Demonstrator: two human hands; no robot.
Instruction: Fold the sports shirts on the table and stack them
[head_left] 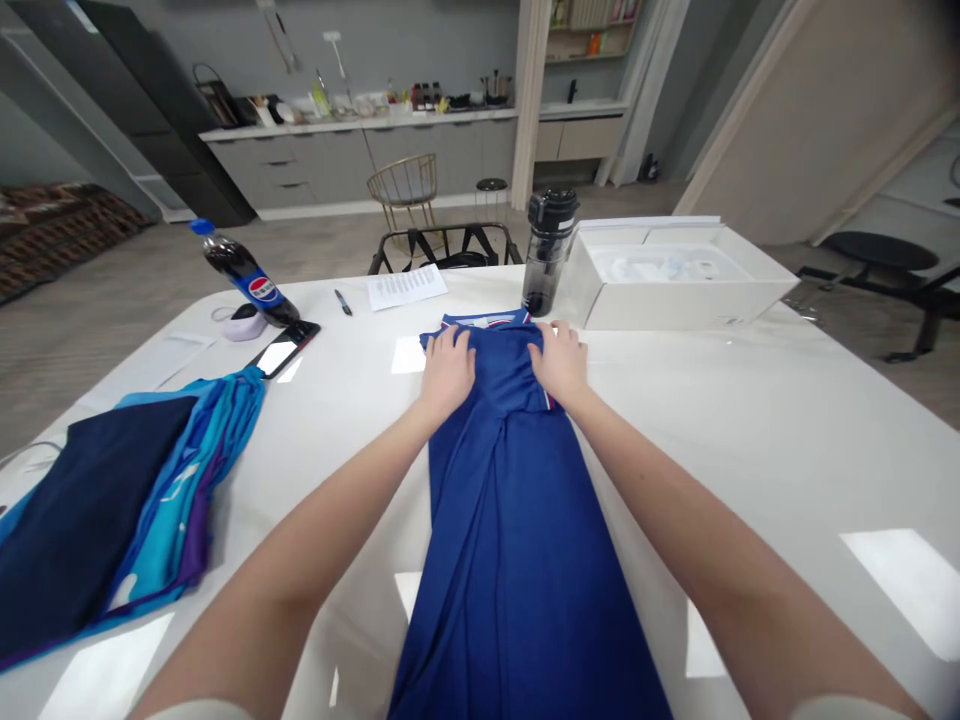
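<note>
A blue polo shirt (525,520) with red-and-white trim at its collar and cuff lies lengthwise on the white table, its collar end away from me. Its sides are folded inward, and its lower end runs out of view. Near the collar, my left hand (448,372) rests on the fabric with its fingers spread. My right hand (561,362) grips the opposite edge, thumb over the cloth; part of that hold is hidden. Wrinkles run across the cloth between both hands.
Folded dark and bright blue garments (127,500) lie at left. Beyond them are a phone (287,348), a cola bottle (251,275), a pen (343,302) and a paper sheet (407,288). A dark tumbler (549,250) and an open white box (675,305) stand past the collar.
</note>
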